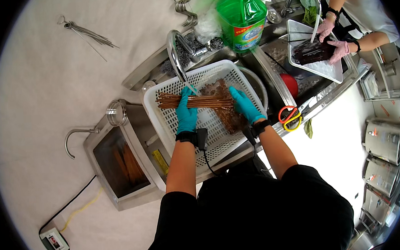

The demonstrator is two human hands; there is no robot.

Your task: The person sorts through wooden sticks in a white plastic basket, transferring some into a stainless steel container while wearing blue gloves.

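Note:
My left hand (186, 108), in a teal glove, grips a bundle of thin brown sticks (205, 101), likely skewers, near its left end. The bundle lies level above a white perforated plastic basket (162, 118). My right hand (245, 105), also gloved in teal, is flat beside the bundle's right end; whether it touches the stick ends is hard to tell. Under the bundle spreads a wet brown heap (229, 121), blurred, perhaps more sticks. From a curved chrome faucet (174, 51), water runs down by my left fingers.
A green detergent bottle (241, 19) stands behind the basket. Scissors (294, 115) with red and yellow handles lie on the sink edge. At right, a co-worker's pink-gloved hands (336, 51) hold dark sticks over a white tray (334, 72). A steel tank (108, 175) at left holds sticks.

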